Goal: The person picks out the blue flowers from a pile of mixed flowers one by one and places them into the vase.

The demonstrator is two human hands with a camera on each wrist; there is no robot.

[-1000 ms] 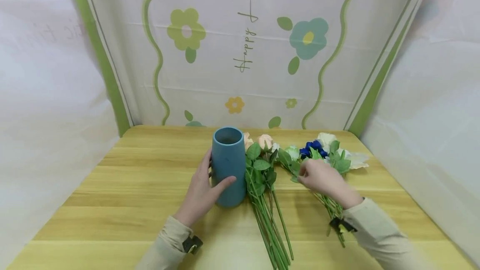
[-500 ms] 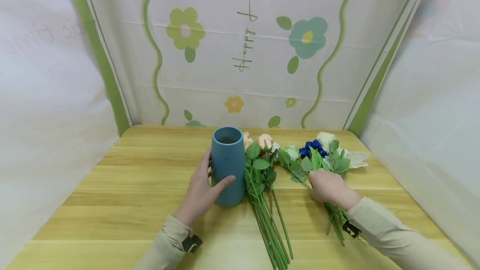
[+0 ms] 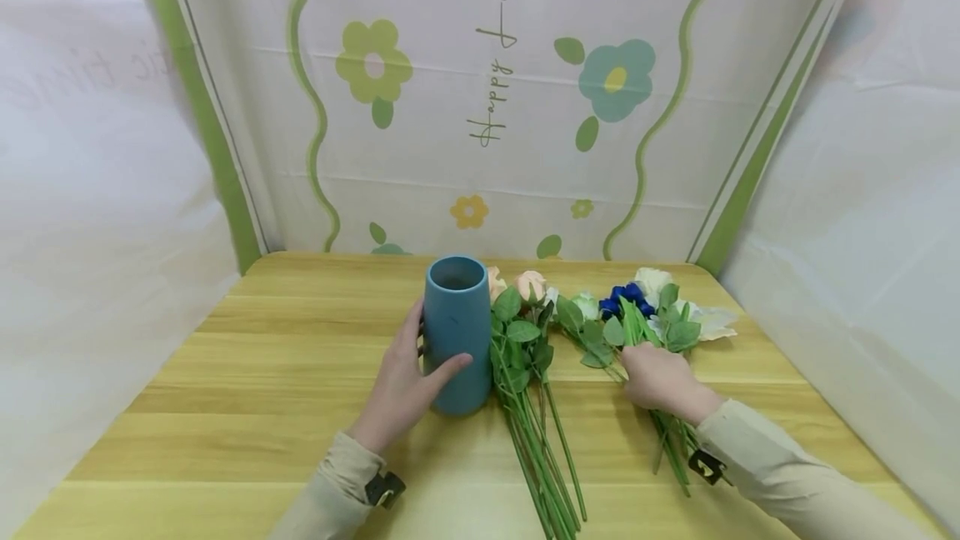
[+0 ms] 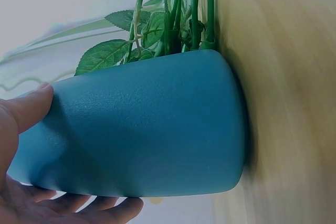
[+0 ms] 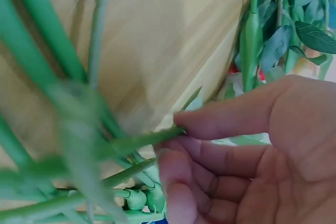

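Observation:
A tall blue vase point(image 3: 459, 332) stands upright on the wooden table. My left hand point(image 3: 397, 390) grips its left side, the thumb across the front and the fingers round the back; the left wrist view shows the smooth vase wall point(image 4: 142, 124) down to its base. Over the right-hand bunch of artificial flowers, my right hand point(image 3: 663, 377) pinches a green flower stem point(image 5: 139, 141) between thumb and fingers. Which bloom this stem carries, I cannot tell. White blooms point(image 3: 654, 283) and dark blue ones point(image 3: 626, 300) lie at the far end of that bunch.
Another bunch, with peach roses point(image 3: 530, 284) and long green stems point(image 3: 536, 457), lies just right of the vase. A pale green bloom point(image 3: 585, 305) lies between the bunches. A flower-printed cloth point(image 3: 420, 148) hangs behind the table.
My right hand has come down and slightly right onto the stems of the right-hand bunch, where it now pinches one. The left hand and the vase have stayed in place.

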